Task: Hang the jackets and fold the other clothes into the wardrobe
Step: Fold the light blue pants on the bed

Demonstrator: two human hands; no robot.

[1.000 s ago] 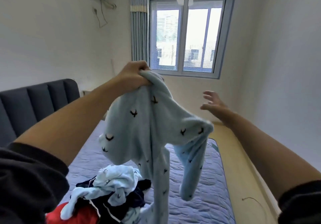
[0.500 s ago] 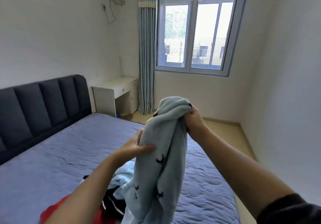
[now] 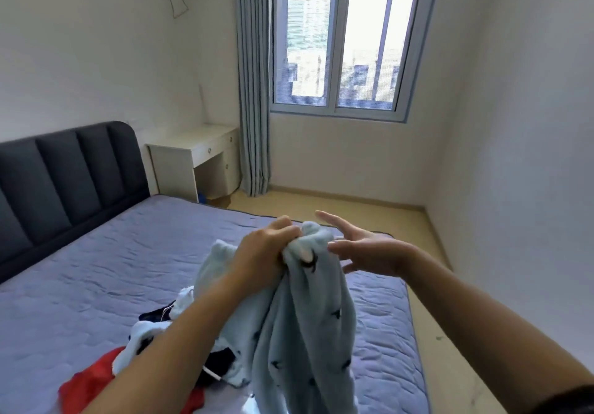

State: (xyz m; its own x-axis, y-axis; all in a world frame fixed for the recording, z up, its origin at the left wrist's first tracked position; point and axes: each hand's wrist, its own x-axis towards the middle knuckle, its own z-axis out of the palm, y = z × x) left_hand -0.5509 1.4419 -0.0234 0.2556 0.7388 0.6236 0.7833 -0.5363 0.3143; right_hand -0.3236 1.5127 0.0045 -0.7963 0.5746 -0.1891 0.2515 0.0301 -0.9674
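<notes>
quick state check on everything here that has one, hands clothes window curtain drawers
left hand: grips the bunched top of the garment
right hand: open, fingers straight, beside the garment
light blue garment: unfolded, hanging from the left hand
clothes pile: unfolded heap on the bed
window: looks shut
curtain: gathered to the window's left
desk drawers: shut

1. Fleece (image 3: 305,333): pale blue with small dark bird shapes, bunched at its top in the left hand (image 3: 260,259), hanging in long loose folds over the bed (image 3: 96,269).
2. Blue piece (image 3: 143,333): same pale fleece, crumpled on the bed below.
3. Dark garment (image 3: 221,362): white-trimmed, tangled in the same heap.
4. Red garment (image 3: 86,388): rumpled at the heap's near edge.
</notes>
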